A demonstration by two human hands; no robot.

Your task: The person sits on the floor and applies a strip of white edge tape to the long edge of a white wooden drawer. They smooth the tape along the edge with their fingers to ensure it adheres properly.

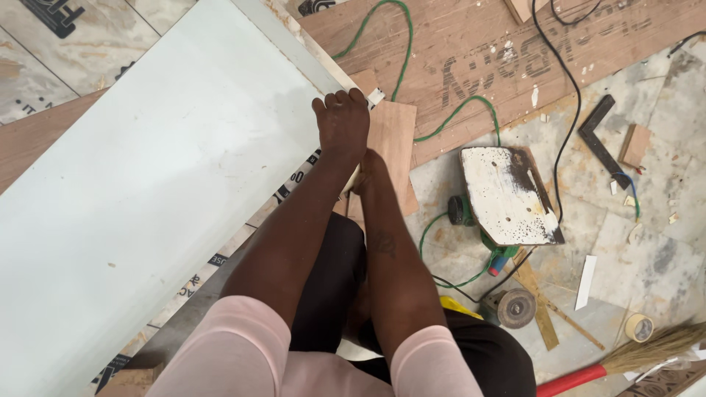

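White panel: a large pale board [147, 191] lies slanted across the left of the view, its lower end cut off by the frame.
Brown sheet: a printed wooden sheet [515, 59] lies on the floor beyond the panel, with a green cable [401, 44] and a black cable [562, 110] looping over it.
Floor: tiled floor [662, 250], littered with offcuts and scraps.
Power tool: a green machine with a speckled white plate [507, 195] sits just right of the arms.
Small plywood piece: [393, 140] lies at the panel's right edge, partly under the hands.
Broom: [647, 349] bottom right, handle red, cut off by the frame.
Square: a black try square [599, 132] lies near a wood block [634, 145].
Tape roll: [638, 327] beside the broom.
Left hand: [342, 125] fingers curled over the panel's edge, gripping it.
Right hand: [368, 173] mostly hidden behind the left wrist; whether its fingers hold anything cannot be told.
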